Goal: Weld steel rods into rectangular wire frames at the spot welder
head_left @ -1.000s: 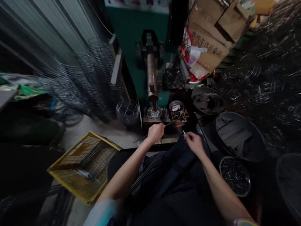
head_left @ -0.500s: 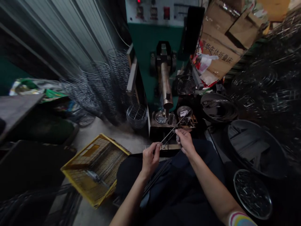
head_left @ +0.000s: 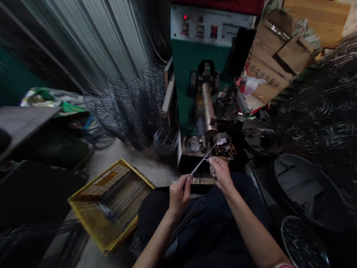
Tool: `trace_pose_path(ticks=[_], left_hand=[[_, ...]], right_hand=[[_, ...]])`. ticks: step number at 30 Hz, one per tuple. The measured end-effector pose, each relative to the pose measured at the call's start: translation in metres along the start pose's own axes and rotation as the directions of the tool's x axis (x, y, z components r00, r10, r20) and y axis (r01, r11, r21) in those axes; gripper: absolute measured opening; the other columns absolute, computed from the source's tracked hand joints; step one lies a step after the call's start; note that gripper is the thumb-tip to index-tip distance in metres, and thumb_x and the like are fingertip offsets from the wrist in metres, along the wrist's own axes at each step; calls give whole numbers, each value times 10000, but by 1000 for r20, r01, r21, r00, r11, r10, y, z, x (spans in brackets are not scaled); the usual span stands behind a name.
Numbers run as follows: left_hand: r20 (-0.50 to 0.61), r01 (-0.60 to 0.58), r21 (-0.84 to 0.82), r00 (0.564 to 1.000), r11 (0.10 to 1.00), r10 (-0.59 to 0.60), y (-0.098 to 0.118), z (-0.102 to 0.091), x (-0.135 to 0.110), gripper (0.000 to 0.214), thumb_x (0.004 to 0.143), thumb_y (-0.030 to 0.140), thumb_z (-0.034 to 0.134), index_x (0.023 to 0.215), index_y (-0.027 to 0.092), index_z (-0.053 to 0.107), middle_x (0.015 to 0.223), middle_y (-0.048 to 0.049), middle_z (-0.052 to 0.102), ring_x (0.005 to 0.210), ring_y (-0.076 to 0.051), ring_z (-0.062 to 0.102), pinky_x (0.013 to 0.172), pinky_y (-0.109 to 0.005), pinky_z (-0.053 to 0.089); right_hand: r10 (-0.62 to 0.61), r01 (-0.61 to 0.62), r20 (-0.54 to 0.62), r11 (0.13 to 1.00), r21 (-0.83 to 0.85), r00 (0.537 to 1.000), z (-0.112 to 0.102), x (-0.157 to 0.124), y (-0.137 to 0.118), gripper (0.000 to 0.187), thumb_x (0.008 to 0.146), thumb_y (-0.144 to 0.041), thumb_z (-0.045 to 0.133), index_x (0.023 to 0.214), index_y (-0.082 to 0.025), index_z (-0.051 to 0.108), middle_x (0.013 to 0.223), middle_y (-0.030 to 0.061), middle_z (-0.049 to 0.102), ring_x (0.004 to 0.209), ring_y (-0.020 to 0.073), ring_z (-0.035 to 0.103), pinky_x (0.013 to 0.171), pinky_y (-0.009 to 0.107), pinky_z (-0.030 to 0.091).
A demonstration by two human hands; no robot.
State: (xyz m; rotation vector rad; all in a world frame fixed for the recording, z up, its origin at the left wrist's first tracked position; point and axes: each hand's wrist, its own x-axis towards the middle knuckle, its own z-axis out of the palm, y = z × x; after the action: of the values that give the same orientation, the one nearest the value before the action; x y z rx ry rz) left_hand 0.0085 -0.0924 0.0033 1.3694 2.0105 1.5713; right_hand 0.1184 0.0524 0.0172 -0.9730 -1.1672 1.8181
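Observation:
My left hand (head_left: pixel 180 193) is closed in a pinch around the near end of a thin metal rod (head_left: pixel 199 164). The rod slants up and away to the right, its far end over the small dishes at the machine's foot. Close beside it, my right hand (head_left: pixel 221 172) has thumb and fingers pressed together on a small metal piece (head_left: pixel 206 159), too small to make out fully. Several more thin rods (head_left: pixel 188 216) lie across my lap. In front stands a green machine (head_left: pixel 185 93) with a metal arm (head_left: pixel 209 109) pointing down toward a dish of small metal parts (head_left: pixel 194 144).
To the left, a yellow crate (head_left: pixel 92 232) on the floor holds thin rods. Behind it are stacks of wire baskets (head_left: pixel 126 106). A dish with a white scrap (head_left: pixel 223 138), dark tubs (head_left: pixel 309 186), a bowl of small metal parts (head_left: pixel 304 242) and a cardboard box (head_left: pixel 264 74) are on the right.
My view has tilted up, so the machine appears lower and further right. Both hands keep their grips. The right hand's fingertips sit slightly lower beside the rod.

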Motion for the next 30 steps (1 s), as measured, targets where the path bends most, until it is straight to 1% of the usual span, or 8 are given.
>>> trace_pose_path(ticks=[7,14,18,24,30], left_hand=[[-11,9,-10,1000,1000,-9,-6,1,7,187,953,237,486,992,173,658,868,-39,722,751,-150,679,696,-228,491],[-23,-5,11,1000,1000,5,-10,5,16,193,956,240,480,976,168,657,848,-43,727,729,-149,685,677,-223,491],[-30,-15,20,999,1000,16,-10,7,20,195,954,239,477,967,168,658,850,-47,733,714,-150,687,665,-222,493],[-28,6,15,1000,1000,-5,-14,8,24,205,954,248,471,966,169,660,857,-54,733,721,-155,686,677,-228,496],[-30,1,32,1000,999,0,-13,7,33,212,954,257,468,961,167,660,827,-54,725,677,-149,668,639,-230,480]], right_hand=[[-2,2,52,1000,3,999,-2,13,3,321,712,-434,755,759,-155,603,422,-113,375,333,14,257,327,144,163],[5,-6,48,1000,26,999,1,23,-2,357,657,-441,785,736,-157,584,406,-124,355,322,9,242,320,142,149],[4,-5,48,999,36,999,3,28,-3,349,658,-429,788,722,-162,573,409,-122,365,317,7,242,319,141,148],[2,-6,71,999,45,998,4,34,-4,312,672,-387,784,708,-165,568,414,-118,374,321,5,246,324,142,151],[7,-9,57,999,45,998,7,41,-6,292,662,-364,794,704,-168,582,420,-111,377,332,10,242,323,150,141]])
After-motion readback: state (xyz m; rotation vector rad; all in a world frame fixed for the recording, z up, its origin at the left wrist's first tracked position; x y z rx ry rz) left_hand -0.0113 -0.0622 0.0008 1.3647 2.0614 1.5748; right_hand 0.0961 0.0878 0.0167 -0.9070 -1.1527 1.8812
